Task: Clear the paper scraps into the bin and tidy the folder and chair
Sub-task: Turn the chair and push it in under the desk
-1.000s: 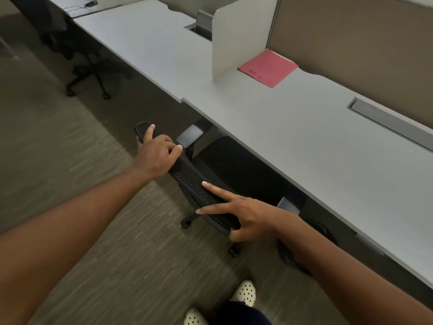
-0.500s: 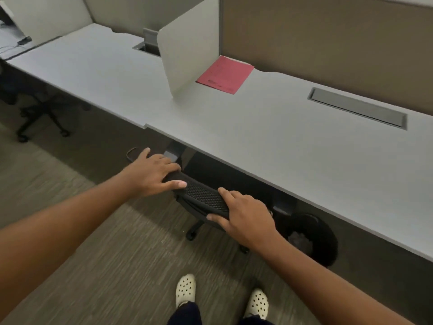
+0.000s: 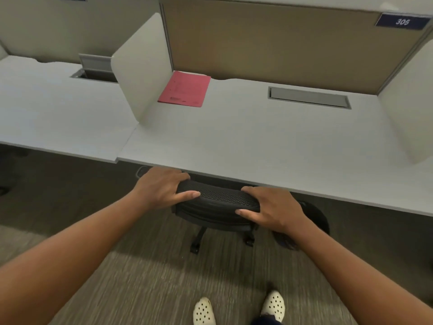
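Both hands clamp the chair [image 3: 218, 202] backrest, left hand [image 3: 161, 188] and right hand [image 3: 271, 209] curled over either end of its side-to-side black mesh top rail, equally near, chair just under the desk [image 3: 257, 141] edge, red folder [image 3: 185, 89] flat at the desk's back-left corner

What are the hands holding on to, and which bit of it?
Both hands grip the black chair by the top edge of its mesh backrest: the left hand at the left end, the right hand at the right end.
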`<state>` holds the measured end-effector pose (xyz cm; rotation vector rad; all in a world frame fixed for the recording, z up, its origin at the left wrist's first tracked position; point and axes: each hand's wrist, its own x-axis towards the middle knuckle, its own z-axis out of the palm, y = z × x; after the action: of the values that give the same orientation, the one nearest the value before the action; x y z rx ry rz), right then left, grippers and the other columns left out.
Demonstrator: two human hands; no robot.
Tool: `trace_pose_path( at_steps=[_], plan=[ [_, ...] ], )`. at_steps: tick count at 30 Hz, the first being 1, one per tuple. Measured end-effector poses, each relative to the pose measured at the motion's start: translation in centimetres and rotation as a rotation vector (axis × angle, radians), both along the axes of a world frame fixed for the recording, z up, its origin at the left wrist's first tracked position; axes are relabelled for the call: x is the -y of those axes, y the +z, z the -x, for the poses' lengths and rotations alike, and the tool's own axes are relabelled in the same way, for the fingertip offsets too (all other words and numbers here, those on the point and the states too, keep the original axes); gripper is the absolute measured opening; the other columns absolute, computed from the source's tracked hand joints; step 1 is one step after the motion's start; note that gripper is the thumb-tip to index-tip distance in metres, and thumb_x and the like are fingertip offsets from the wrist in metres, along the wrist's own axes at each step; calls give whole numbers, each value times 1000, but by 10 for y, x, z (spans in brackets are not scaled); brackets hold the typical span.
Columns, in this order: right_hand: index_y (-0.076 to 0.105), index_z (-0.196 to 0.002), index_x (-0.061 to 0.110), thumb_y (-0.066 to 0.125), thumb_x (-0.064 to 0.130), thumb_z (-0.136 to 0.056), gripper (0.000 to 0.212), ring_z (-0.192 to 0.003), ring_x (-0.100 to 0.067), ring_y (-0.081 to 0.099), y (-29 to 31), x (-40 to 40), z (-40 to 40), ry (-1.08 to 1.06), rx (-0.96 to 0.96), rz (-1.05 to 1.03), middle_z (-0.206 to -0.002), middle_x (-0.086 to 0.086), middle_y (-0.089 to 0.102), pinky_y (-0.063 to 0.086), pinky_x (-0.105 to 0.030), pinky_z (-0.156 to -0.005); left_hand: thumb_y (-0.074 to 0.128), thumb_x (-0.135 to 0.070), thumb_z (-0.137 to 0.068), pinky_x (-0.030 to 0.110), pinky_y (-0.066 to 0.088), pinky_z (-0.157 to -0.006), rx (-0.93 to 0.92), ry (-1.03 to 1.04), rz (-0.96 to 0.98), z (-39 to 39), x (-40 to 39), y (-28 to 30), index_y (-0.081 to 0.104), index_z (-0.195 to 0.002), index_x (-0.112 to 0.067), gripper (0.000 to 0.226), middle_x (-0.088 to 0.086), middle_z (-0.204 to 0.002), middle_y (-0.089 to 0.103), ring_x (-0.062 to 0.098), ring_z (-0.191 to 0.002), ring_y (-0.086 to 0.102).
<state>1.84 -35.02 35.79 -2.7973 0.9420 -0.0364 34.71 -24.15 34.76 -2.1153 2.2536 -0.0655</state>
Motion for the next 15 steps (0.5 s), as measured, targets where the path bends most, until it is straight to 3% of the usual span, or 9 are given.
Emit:
trace_pose_path(
  at_steps=[6,9,15],
  plan=[
    [56,-137,41,44,85,-84,71,-101,-14,70,7,27,-6,-23,-19,23,-117,16,74,54,-35,-80,14,-92,-90,37,53,-60,-9,9,36,0,24,0,60,-84,-24,83,-7,-67,57,14,-58,56],
    [57,-133,41,44,85,-85,65,-92,-13,69,11,37,-11,-21,-24,14,-110,15,74,55,-34,-77,13,-92,-90,37,53,-61,-13,3,37,-4,33,-1,59,-81,-24,83,-6,-67,58,14,-57,57],
    [54,-137,42,43,84,-84,68,-94,-15,68,9,49,-13,-37,-36,2,-113,14,74,54,-34,-79,12,-92,-90,35,50,-58,-9,-8,63,-6,47,-1,57,-80,-25,82,-6,-65,58,13,-57,56]
  ],
)
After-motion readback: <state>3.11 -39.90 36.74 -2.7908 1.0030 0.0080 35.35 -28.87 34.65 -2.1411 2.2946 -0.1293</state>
